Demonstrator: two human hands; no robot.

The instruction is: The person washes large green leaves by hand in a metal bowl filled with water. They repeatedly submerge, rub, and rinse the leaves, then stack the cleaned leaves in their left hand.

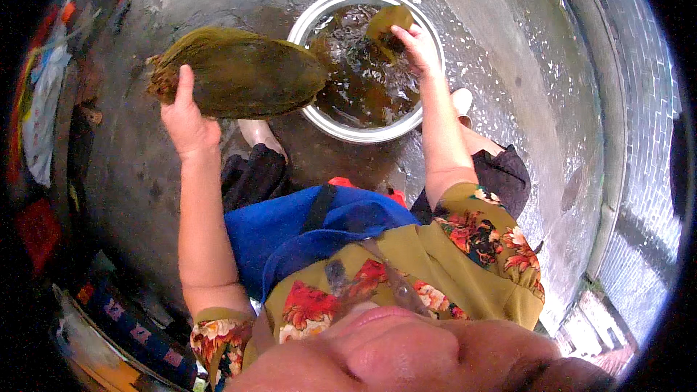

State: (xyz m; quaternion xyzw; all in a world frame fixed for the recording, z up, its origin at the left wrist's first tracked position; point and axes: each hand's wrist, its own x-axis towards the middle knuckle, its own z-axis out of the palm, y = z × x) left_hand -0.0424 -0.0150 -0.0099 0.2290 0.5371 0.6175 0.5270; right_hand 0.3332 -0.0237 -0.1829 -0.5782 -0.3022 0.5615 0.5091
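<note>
My left hand (188, 114) grips a thick bundle of long olive-green leaves (245, 73) by its ragged brown end, thumb on top. The bundle lies nearly level, and its far tip overlaps the left rim of a round, light metal basin (366, 135). Dark brownish water (359, 95) with bright reflections fills part of the basin. Over the basin's upper right, my right hand (418, 49) pinches a smaller olive-green piece (384, 24). Whether that piece is a leaf or a cloth, I cannot tell. The fingers under the bundle are hidden.
Wet concrete floor (495, 60) surrounds the basin. My feet (462, 100) stand on either side of its near edge. A blue apron (305, 212) covers my lap. Bags (46, 120) and other items line the left. A raised curb (601, 136) and brick paving (645, 109) run along the right.
</note>
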